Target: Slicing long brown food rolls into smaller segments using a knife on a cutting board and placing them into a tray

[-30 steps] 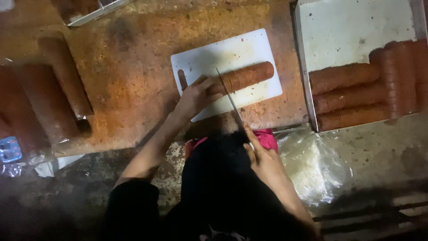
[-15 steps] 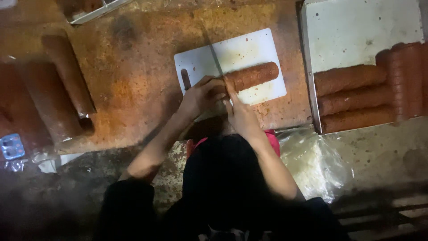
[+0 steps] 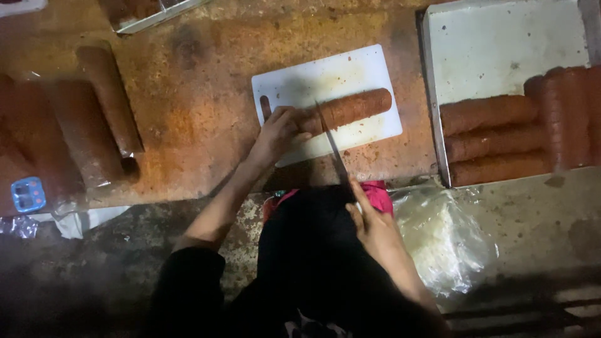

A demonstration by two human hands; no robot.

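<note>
A long reddish-brown roll point(image 3: 352, 107) lies across a white cutting board point(image 3: 300, 84) on a stained orange-brown table. My left hand point(image 3: 278, 130) grips the roll's left end. My right hand point(image 3: 370, 220) is drawn back near my body and holds a long knife point(image 3: 332, 145) by the handle. The blade reaches forward and its tip rests on the roll just right of my left fingers.
A metal tray point(image 3: 501, 44) at the right holds several similar rolls point(image 3: 494, 141). More wrapped rolls point(image 3: 106, 100) lie at the left, beside a small blue device point(image 3: 28, 194). A clear plastic bag point(image 3: 444, 241) sits on the floor by my right arm.
My right hand has pulled back from the board toward my body, drawing the knife with it. My left hand stays on the roll's end.
</note>
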